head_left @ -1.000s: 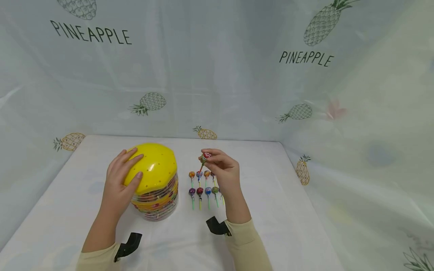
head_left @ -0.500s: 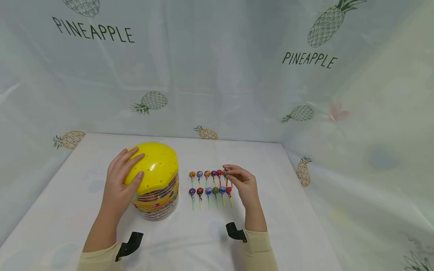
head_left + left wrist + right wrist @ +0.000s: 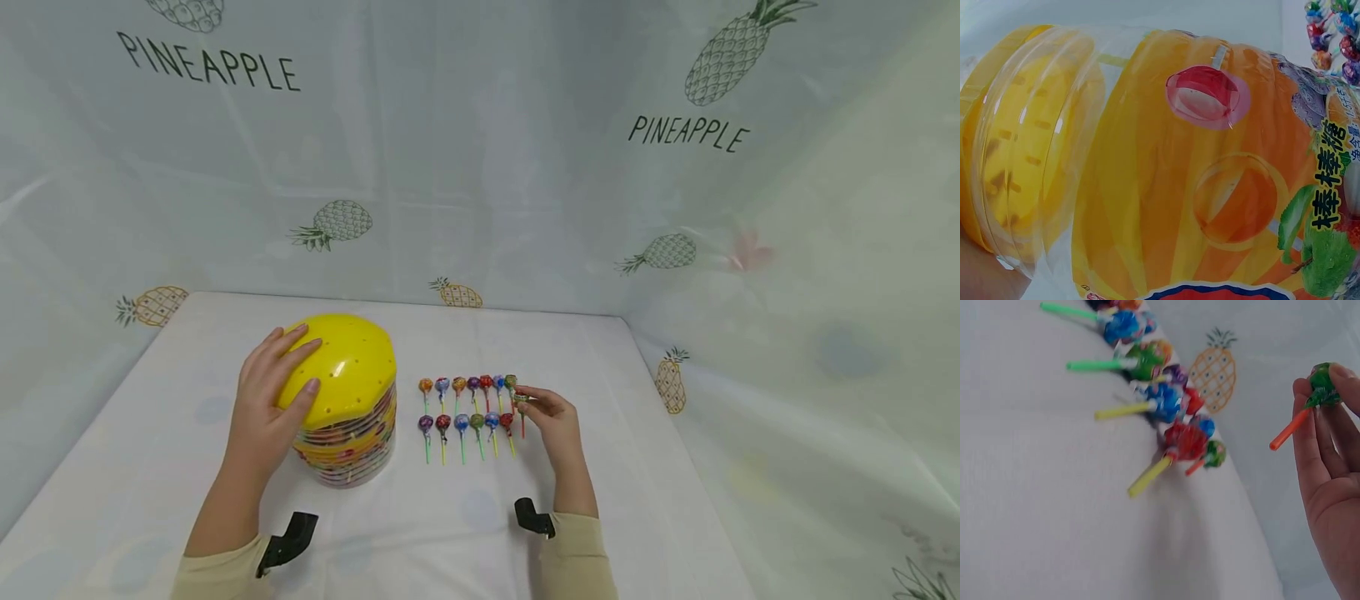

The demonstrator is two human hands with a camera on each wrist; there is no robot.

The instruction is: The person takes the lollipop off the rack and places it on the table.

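My left hand (image 3: 270,400) rests with spread fingers on the yellow lid (image 3: 345,367) of a large clear plastic jar (image 3: 352,454). The jar's orange label (image 3: 1147,162), printed with fruit, fills much of the left wrist view. My right hand (image 3: 553,421) pinches a green-wrapped lollipop (image 3: 1324,384) between thumb and fingertips, its orange-red stick pointing down. That lollipop is at the right end of two rows of lollipops on the white table. A red lollipop (image 3: 507,421) ends the front row, and a green one (image 3: 511,382) ends the back row.
The lollipops lie heads away from me, sticks toward me, right of the jar. White cloth covers the table (image 3: 420,533). A pale curtain (image 3: 480,167) with pineapple prints hangs behind and along the sides. A black wrist mount (image 3: 288,542) sits on each sleeve.
My right hand has moved right, past the rows' right end, then slightly nearer me. A green lollipop now lies uncovered at the back row's end. My left hand stays on the lid.
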